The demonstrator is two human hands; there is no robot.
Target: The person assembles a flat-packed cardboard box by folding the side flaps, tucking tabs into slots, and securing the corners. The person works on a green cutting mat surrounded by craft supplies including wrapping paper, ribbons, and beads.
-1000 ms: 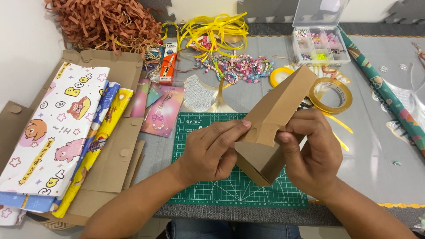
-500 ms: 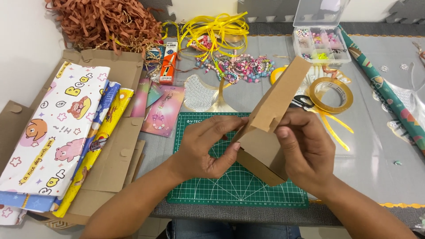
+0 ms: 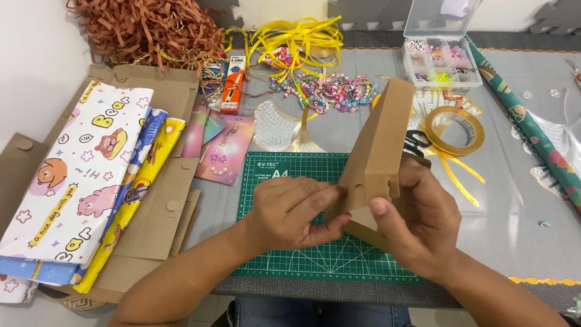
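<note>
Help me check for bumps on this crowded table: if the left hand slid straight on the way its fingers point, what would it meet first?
The left hand points rightward, fingertips already against the brown cardboard box held above the green cutting mat. So it meets the box at once; just behind it is the right hand, though depth is hard to judge.

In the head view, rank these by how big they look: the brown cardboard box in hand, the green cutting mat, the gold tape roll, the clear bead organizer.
1. green cutting mat, partly covered
2. brown cardboard box, though it is held nearer the camera
3. clear bead organizer, lid open
4. gold tape roll
</note>
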